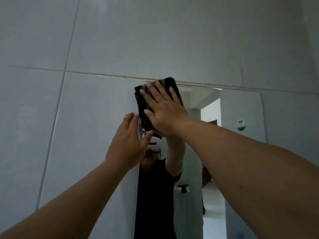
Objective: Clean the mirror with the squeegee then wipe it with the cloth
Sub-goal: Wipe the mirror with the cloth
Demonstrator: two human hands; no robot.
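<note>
The mirror point(241, 118) hangs on a grey tiled wall, and its top edge runs just under a grout line. A dark folded cloth point(143, 102) lies flat against the mirror's top left corner. My right hand point(164, 109) presses on it with the palm flat and the fingers spread. My left hand point(127, 144) is just below and to the left, at the mirror's left edge. Its fingers are apart and the thumb is close to the cloth's lower end. No squeegee is in view.
Large grey wall tiles point(86, 40) surround the mirror above and to the left. The mirror reflects a person in a black shirt, a doorway and a small round white object on the far wall point(241, 125).
</note>
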